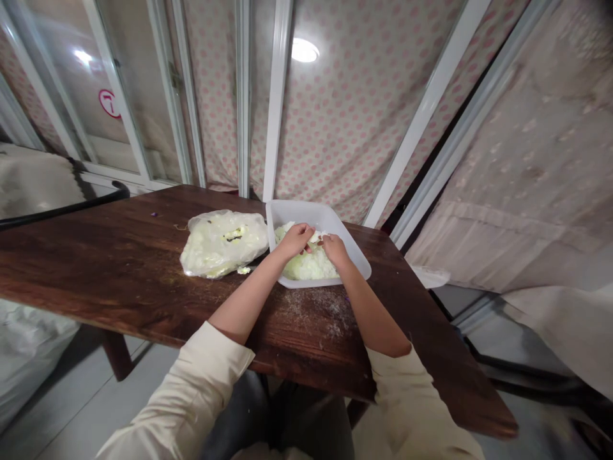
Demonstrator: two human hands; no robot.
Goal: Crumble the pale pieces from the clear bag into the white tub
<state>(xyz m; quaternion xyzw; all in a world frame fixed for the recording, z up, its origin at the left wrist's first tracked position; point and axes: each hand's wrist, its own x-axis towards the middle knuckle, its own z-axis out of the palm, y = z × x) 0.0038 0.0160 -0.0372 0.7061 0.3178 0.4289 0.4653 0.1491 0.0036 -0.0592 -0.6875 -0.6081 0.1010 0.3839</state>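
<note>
A white plastic tub (352,246) stands on the dark wooden table, partly filled with a heap of small, fluffy, pale yellow-green pieces (311,265). Over this heap, my left hand (295,240) is closed with its fingertips bent together. My right hand (335,250) faces it from the other side, its fingers pinched too. Between the fingertips of both hands is a small whitish piece (316,237); its exact kind is too small to make out. Left of the tub lies a clear plastic bag (225,239) full of similar pale stuff, with an opening on top.
The dark wooden table (119,255) carries white crumbs in front of the tub. A small pale clump (244,270) lies beside the bag. Behind the table are framed glass panels and a dotted curtain (335,128). A large white bag (29,351) is on the floor at left.
</note>
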